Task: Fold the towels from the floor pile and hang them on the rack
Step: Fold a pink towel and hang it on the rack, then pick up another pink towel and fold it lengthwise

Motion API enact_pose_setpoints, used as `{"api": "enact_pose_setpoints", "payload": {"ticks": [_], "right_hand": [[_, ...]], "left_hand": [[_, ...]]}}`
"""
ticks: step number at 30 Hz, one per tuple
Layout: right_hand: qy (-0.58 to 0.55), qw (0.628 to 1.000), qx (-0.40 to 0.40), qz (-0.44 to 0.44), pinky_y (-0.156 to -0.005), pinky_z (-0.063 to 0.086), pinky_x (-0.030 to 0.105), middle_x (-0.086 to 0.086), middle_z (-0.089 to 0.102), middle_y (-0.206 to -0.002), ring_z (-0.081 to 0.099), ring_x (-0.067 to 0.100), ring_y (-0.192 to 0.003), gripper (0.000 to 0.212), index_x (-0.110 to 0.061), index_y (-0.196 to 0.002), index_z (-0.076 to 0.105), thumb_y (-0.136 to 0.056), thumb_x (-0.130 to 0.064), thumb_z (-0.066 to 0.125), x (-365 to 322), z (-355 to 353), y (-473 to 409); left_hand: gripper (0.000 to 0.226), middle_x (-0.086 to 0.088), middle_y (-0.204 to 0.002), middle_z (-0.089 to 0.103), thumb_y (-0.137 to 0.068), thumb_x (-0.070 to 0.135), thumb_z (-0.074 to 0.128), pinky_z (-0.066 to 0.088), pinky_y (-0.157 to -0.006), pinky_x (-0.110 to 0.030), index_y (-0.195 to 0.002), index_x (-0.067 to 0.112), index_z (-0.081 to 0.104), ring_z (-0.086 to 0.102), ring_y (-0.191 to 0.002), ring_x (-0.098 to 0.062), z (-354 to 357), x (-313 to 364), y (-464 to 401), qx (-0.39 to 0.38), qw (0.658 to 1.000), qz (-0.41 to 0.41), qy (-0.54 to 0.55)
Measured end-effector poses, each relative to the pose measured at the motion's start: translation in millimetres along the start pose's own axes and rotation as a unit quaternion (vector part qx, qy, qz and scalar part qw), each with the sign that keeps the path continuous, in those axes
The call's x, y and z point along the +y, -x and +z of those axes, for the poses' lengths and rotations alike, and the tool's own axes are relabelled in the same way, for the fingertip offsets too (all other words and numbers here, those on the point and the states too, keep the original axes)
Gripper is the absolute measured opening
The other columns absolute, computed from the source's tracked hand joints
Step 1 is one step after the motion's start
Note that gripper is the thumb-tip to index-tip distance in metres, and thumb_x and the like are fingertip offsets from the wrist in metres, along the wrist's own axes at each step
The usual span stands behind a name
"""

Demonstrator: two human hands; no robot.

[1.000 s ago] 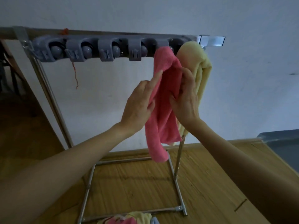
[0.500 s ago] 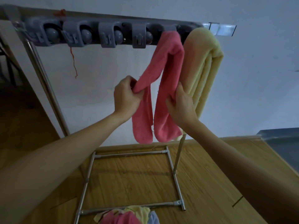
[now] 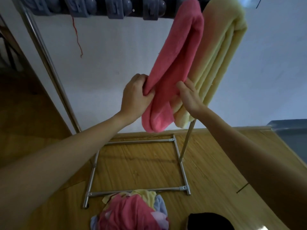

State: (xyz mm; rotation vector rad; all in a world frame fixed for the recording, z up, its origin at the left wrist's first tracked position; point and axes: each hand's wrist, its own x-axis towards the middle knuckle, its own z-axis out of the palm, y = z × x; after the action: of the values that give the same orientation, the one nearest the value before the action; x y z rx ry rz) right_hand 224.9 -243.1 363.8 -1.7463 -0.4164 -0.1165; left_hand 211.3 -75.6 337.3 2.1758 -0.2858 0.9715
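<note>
A folded pink towel (image 3: 177, 63) hangs over the rack's top bar, next to a folded yellow towel (image 3: 222, 55) on its right. My left hand (image 3: 135, 98) grips the left edge of the pink towel near its lower end. My right hand (image 3: 189, 97) lies against the pink towel's right edge, between the two towels, with its fingers fairly straight. The floor pile of towels (image 3: 131, 211), pink, yellow and pale blue, lies at the rack's front foot bar.
The metal rack (image 3: 181, 170) has a rectangular foot frame on the wooden floor and a slanted left post (image 3: 49, 63). Grey clip hooks (image 3: 116, 7) run along the top bar. A white wall stands behind. A dark object (image 3: 211, 221) sits bottom right.
Both hands slid down the pink towel from near the bar to its lower end. The two hanging halves came together. The view tilted down, showing more of the floor pile.
</note>
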Motion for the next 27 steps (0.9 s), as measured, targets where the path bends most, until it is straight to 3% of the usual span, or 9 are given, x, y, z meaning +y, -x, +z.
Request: {"api": "enact_pose_setpoints", "payload": {"ticks": [3, 6, 8, 11, 14, 16, 18, 20, 27], "right_hand": [[-0.049, 0.997, 0.0, 0.054, -0.086, 0.048, 0.03, 0.002, 0.051, -0.085, 0.053, 0.012, -0.083, 0.011, -0.016, -0.08, 0.048, -0.09, -0.016, 0.041, 2, 5, 2], [-0.104, 0.993, -0.027, 0.055, -0.092, 0.052, 0.03, 0.01, 0.052, -0.091, 0.055, 0.02, -0.089, 0.014, -0.014, -0.087, 0.05, -0.093, -0.007, 0.038, 1, 14, 7], [-0.078, 0.995, -0.031, 0.043, -0.096, 0.05, 0.032, 0.004, 0.055, -0.094, 0.057, 0.017, -0.094, 0.011, -0.015, -0.096, 0.053, -0.092, -0.011, 0.043, 5, 20, 10], [-0.03, 0.998, -0.025, 0.039, -0.089, 0.049, 0.023, -0.007, 0.056, -0.098, 0.057, 0.005, -0.095, 0.023, -0.006, -0.115, 0.047, -0.093, -0.01, 0.051, 19, 33, 18], [0.037, 0.997, -0.024, 0.071, -0.077, 0.045, 0.007, -0.006, 0.055, -0.102, 0.055, -0.004, -0.091, 0.025, -0.004, -0.118, 0.045, -0.094, -0.008, 0.048, 51, 45, 35], [0.101, 0.988, -0.043, 0.106, -0.078, 0.045, 0.011, -0.002, 0.057, -0.103, 0.055, -0.001, -0.09, 0.026, -0.002, -0.118, 0.049, -0.093, -0.009, 0.049, 81, 48, 46], [0.151, 0.976, -0.058, 0.147, -0.093, 0.046, 0.029, 0.004, 0.057, -0.119, 0.055, 0.013, -0.108, 0.035, -0.002, -0.125, 0.048, -0.091, -0.009, 0.05, 112, 47, 59], [0.192, 0.958, -0.084, 0.195, -0.104, 0.042, 0.036, 0.009, 0.05, -0.134, 0.049, 0.02, -0.124, 0.044, -0.004, -0.134, 0.041, -0.092, -0.011, 0.051, 139, 48, 75], [0.301, 0.883, -0.227, 0.282, -0.088, 0.042, 0.03, 0.014, 0.058, -0.124, 0.055, 0.028, -0.114, 0.037, -0.001, -0.126, 0.052, -0.09, -0.011, 0.054, 236, 92, 157]], "left_hand": [[0.015, -0.005, -0.084, 0.062, -0.085, 0.019, 0.063, 0.052, -0.065, -0.035, -0.091, 0.004, 0.062, 0.058, -0.07, -0.018, -3, -8, 16, -0.003, 1.0, -0.005, 0.001], [0.019, -0.007, -0.088, 0.064, -0.084, 0.018, 0.063, 0.053, -0.066, -0.036, -0.095, 0.004, 0.063, 0.06, -0.073, -0.018, -8, -16, 29, -0.004, 1.0, -0.01, 0.005], [0.018, -0.006, -0.089, 0.064, -0.083, 0.017, 0.063, 0.054, -0.068, -0.037, -0.096, 0.005, 0.063, 0.061, -0.074, -0.019, -10, -25, 38, -0.014, 1.0, -0.018, -0.001], [0.015, -0.006, -0.087, 0.063, -0.082, 0.016, 0.062, 0.053, -0.068, -0.039, -0.092, 0.006, 0.062, 0.06, -0.073, -0.019, -10, -37, 53, -0.029, 0.999, -0.037, -0.005], [0.02, -0.004, -0.087, 0.062, -0.083, 0.025, 0.059, 0.053, -0.068, -0.037, -0.093, 0.008, 0.063, 0.059, -0.073, -0.017, -6, -53, 72, -0.07, 0.996, -0.055, -0.012], [0.018, -0.002, -0.092, 0.061, -0.085, 0.019, 0.06, 0.054, -0.072, -0.035, -0.1, 0.01, 0.063, 0.057, -0.077, -0.013, 0, -68, 92, -0.119, 0.989, -0.074, -0.045], [0.023, -0.003, -0.1, 0.059, -0.086, 0.013, 0.06, 0.051, -0.074, -0.029, -0.109, 0.011, 0.061, 0.055, -0.081, -0.012, 5, -85, 116, -0.166, 0.976, -0.123, -0.072], [0.027, -0.005, -0.106, 0.057, -0.087, 0.01, 0.058, 0.044, -0.073, -0.023, -0.114, 0.01, 0.058, 0.054, -0.086, -0.013, 9, -100, 144, -0.209, 0.956, -0.186, -0.086], [0.033, -0.014, -0.115, 0.058, -0.08, 0.01, 0.063, 0.047, -0.083, -0.035, -0.112, 0.005, 0.058, 0.059, -0.101, -0.029, 17, -158, 274, -0.334, 0.872, -0.333, -0.132]]}}
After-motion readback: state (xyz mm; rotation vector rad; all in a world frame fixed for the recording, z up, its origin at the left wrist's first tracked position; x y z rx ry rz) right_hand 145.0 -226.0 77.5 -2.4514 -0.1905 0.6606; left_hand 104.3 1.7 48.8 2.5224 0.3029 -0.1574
